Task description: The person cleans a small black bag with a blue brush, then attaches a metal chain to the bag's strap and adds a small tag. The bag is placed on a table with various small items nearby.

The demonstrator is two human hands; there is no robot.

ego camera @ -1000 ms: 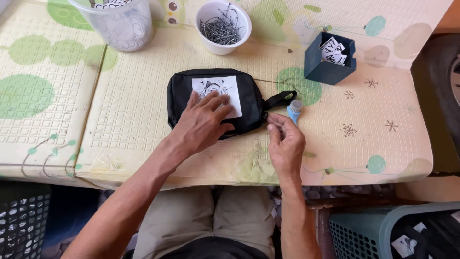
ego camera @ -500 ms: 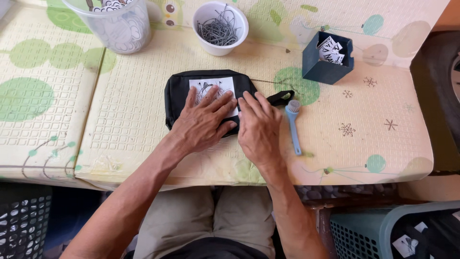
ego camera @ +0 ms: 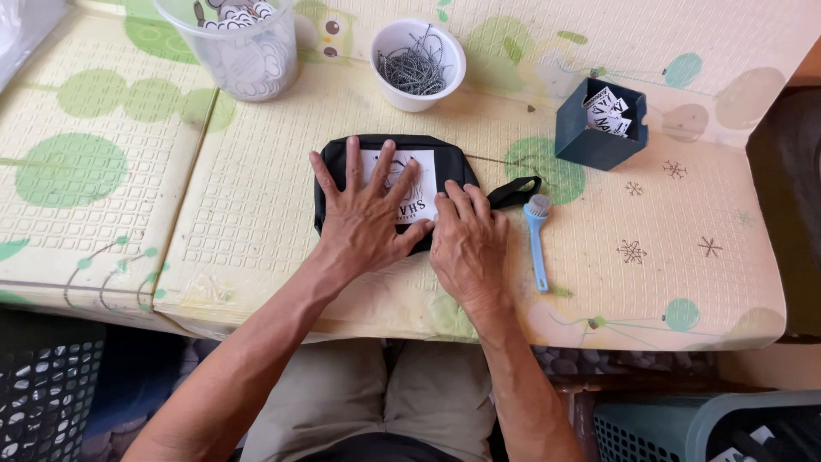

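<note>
A small black pouch point(ego camera: 456, 160) with a white printed label lies flat on the padded yellow-green mat point(ego camera: 239, 231). My left hand point(ego camera: 369, 214) rests on it with fingers spread, palm down over the label. My right hand point(ego camera: 469, 244) lies flat beside it, fingers on the pouch's right lower part. The pouch's black strap point(ego camera: 516, 191) sticks out to the right. A light blue brush point(ego camera: 537, 239) lies on the mat just right of my right hand, untouched.
At the back stand a clear plastic tub point(ego camera: 244, 47) of printed tags, a white cup point(ego camera: 421, 64) of metal pins and a dark blue box point(ego camera: 600, 124) of labels. Mesh baskets sit below the table at left point(ego camera: 34, 402) and right point(ego camera: 676, 428).
My right hand let go of the blue brush, which now lies on the mat, and moved left onto the pouch. My left hand stayed pressed on the pouch.
</note>
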